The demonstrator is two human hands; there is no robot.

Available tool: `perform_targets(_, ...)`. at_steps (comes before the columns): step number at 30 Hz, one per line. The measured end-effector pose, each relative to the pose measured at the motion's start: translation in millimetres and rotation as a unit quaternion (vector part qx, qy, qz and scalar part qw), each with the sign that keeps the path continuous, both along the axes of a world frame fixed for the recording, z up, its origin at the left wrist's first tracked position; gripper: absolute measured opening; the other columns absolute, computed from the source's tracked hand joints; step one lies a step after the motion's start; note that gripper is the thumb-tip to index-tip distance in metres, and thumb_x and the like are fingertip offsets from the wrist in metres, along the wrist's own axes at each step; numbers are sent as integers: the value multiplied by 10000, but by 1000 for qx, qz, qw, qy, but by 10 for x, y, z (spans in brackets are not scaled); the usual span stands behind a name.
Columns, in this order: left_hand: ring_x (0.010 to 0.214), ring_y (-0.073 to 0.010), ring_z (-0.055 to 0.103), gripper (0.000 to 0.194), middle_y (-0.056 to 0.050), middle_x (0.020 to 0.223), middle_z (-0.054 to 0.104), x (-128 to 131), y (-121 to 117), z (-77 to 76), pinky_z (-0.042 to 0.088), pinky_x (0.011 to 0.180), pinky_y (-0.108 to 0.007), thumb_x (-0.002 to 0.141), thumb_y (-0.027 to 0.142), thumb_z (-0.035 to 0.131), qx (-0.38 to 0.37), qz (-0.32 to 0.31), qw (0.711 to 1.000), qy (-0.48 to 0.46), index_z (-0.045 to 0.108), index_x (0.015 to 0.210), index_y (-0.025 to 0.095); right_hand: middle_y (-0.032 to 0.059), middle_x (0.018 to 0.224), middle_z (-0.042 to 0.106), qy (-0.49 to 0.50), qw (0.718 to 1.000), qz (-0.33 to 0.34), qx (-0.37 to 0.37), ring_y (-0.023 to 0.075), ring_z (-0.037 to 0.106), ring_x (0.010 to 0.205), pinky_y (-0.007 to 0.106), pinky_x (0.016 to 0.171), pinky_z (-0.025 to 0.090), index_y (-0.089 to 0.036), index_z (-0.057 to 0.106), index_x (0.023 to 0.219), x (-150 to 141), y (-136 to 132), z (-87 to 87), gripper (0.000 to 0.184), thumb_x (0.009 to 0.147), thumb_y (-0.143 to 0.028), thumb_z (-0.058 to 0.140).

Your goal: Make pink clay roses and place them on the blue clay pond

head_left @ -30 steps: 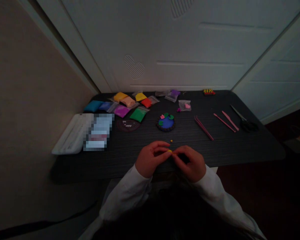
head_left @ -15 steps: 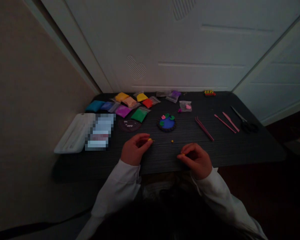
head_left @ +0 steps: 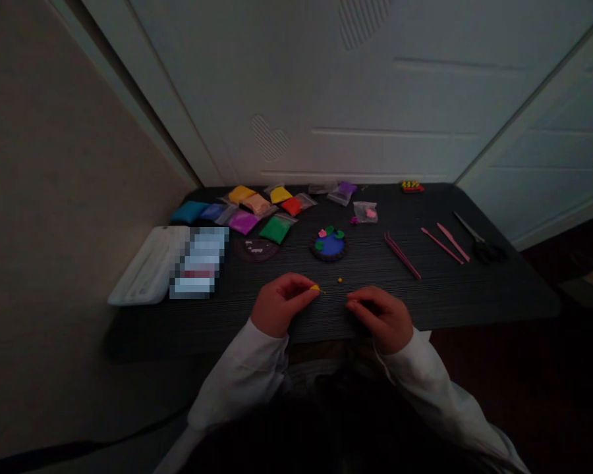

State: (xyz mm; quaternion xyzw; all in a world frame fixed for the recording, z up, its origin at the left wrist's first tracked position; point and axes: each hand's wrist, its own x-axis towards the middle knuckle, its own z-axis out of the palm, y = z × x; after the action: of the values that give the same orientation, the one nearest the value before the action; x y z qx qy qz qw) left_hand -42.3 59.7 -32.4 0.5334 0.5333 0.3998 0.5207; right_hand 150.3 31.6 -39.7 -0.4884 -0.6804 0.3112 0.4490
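My left hand pinches a small piece of yellow clay between thumb and forefinger, with a thin pin-like bit sticking out toward the right. Across from it, my right hand is closed in a pinch. Its fingertips mostly hide a tiny orange-yellow bit that showed there a moment ago. A small yellow ball lies on the table between and just beyond the two hands. Farther back sits a round clay pond with a dark rim, blue middle, green leaves and a pink flower.
Several bags of coloured clay, among them a green one, lie at the back left. Nearer are a white tray and a clear disc with white bits. On the right lie tweezers, pink tools and scissors.
My left hand has moved right and slightly nearer me with the yellow clay. My right hand has shifted a little left, so the hands are closer together.
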Motion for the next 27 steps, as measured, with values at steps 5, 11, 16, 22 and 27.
perform_targets(5, 643, -108, 569, 217, 1, 690, 618, 135, -40, 4, 453, 638, -242, 575, 280, 681, -14, -43, 998, -41, 575, 716, 153, 31, 858, 636, -8, 999, 11, 29, 139, 580, 819, 288, 745, 470, -229, 623, 875, -11, 22, 16, 164, 736, -179, 552)
perform_targets(11, 655, -97, 562, 208, 9, 701, 609, 168, -38, -11, 441, 650, -231, 571, 240, 686, -19, -52, 996, -70, 567, 716, 150, 53, 903, 619, -10, 999, 31, 8, 144, 574, 842, 290, 765, 467, -208, 589, 1003, -33, 12, 26, 289, 716, -239, 588)
perform_targets(16, 642, -96, 563, 205, 5, 692, 610, 175, -58, 0, 444, 628, -227, 564, 227, 690, -21, -69, 994, -79, 566, 706, 146, 50, 888, 636, 2, 999, 32, -9, 138, 590, 800, 269, 733, 477, -203, 620, 938, -98, 18, 23, 241, 704, -259, 602)
perform_targets(22, 653, -114, 572, 207, -4, 685, 616, 177, -64, 9, 457, 647, -250, 549, 230, 697, -21, -84, 994, -74, 571, 691, 146, 29, 833, 660, 34, 998, 50, -12, 130, 597, 789, 264, 732, 470, -215, 643, 849, -93, 8, 31, 141, 739, -205, 555)
perform_targets(27, 667, -114, 576, 204, -4, 712, 622, 162, -23, -22, 456, 661, -250, 576, 260, 678, -20, -60, 997, -47, 575, 714, 151, 31, 809, 656, 107, 991, 21, -72, 134, 594, 781, 255, 703, 469, -198, 638, 801, -75, -5, 56, 105, 712, -206, 582)
